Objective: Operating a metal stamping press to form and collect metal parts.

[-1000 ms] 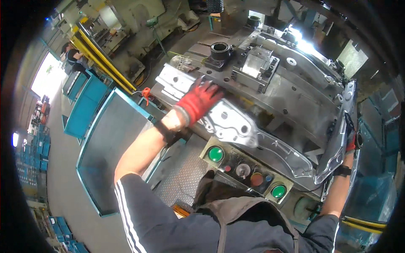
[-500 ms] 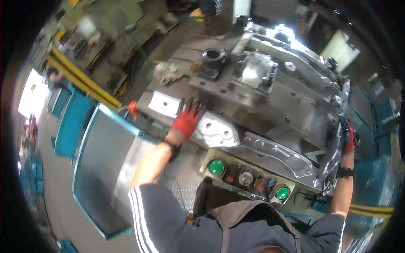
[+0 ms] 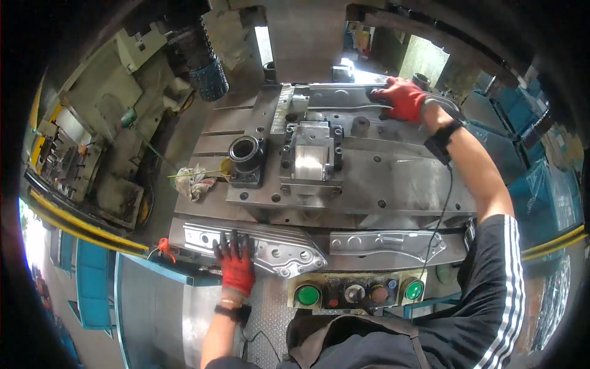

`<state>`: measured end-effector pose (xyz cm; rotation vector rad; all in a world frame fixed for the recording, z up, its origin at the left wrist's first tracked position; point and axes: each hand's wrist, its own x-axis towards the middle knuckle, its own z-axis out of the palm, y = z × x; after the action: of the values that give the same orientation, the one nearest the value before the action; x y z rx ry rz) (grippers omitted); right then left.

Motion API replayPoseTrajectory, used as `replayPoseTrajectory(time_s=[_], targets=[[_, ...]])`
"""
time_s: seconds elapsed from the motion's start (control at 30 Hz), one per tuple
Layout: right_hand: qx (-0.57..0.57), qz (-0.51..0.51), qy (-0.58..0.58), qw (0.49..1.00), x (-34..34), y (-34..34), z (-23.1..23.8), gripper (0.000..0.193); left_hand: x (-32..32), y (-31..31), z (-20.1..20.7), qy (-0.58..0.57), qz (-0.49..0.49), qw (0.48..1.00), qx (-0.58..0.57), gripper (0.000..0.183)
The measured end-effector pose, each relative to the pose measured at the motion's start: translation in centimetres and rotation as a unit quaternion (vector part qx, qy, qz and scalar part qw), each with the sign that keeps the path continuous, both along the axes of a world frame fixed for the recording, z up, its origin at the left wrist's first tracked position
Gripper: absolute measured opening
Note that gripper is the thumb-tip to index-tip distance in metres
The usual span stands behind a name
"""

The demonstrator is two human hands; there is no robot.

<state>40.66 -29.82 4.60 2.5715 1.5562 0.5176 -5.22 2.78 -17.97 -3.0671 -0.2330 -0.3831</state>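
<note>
My left hand (image 3: 238, 265), in a red glove with dark fingertips, lies flat with fingers spread on a stack of stamped metal brackets (image 3: 289, 252) at the front left of the press bed. My right hand (image 3: 402, 100), in a red glove, reaches to the far side of the die. Its fingers are closed over the edge of a long stamped metal panel (image 3: 341, 97), and the fingertips are partly hidden. Another stamped bracket (image 3: 384, 243) lies along the front edge, right of the stack. A steel die block (image 3: 311, 154) stands between my hands.
A round guide bushing (image 3: 244, 150) rises at the bed's left, beside a crumpled rag (image 3: 195, 182). A control box (image 3: 356, 292) with green buttons sits along the near edge. A blue-edged metal cart (image 3: 153, 307) stands at lower left. Yellow rails (image 3: 86, 220) flank the press.
My view has turned and levelled toward the press. My right hand has gone from the right side of the bed to its far side. My left hand stays on the bracket stack.
</note>
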Motion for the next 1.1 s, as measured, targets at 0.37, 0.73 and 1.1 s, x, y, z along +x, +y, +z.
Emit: replayPoseTrajectory(time_s=[0.37,0.73,1.1], targets=[[-0.009,-0.055,0.051,0.997,5.5,2.3,-5.8,0.043,-7.6,-3.8,-3.8,-0.039,0.145,0.974,-0.17,0.1],[0.235,-0.029,0.151,0.96,-15.9,-11.9,-8.0,0.071,-8.8,-2.2,-19.6,0.239,0.131,0.648,-0.711,0.099],[0.383,-0.341,0.502,0.696,-42.0,-38.1,-50.3,0.05,-5.7,-8.0,-22.2,0.301,0.075,0.807,-0.502,0.085]])
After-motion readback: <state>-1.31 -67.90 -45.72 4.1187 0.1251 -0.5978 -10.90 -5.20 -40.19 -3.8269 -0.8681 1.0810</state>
